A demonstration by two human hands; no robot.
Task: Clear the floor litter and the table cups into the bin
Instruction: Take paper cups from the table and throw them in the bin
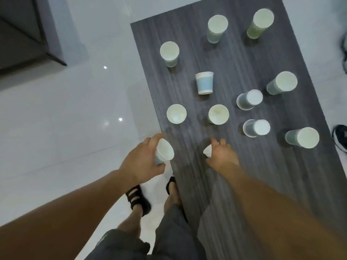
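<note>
My left hand point(141, 162) grips a white paper cup point(165, 152), tilted, at the near left edge of the dark wood-grain table point(244, 59). Over the table my right hand point(221, 156) closes on a second white cup point(208, 151), mostly hidden by my fingers. Several more paper cups stand upright on the table, among them one point(176, 113) by the left edge and one point(218, 114) just beyond my right hand. A blue-banded cup point(204, 83) lies on its side mid-table. Two clear plastic cups point(256, 127) stand to the right. No bin is in view.
White glossy floor tiles point(75, 119) stretch to the left. A dark cabinet or doorway corner point(28, 34) fills the upper left. My sandalled feet point(138, 199) stand beside the table's near left edge. A dark shoe point(340, 136) shows at the right edge.
</note>
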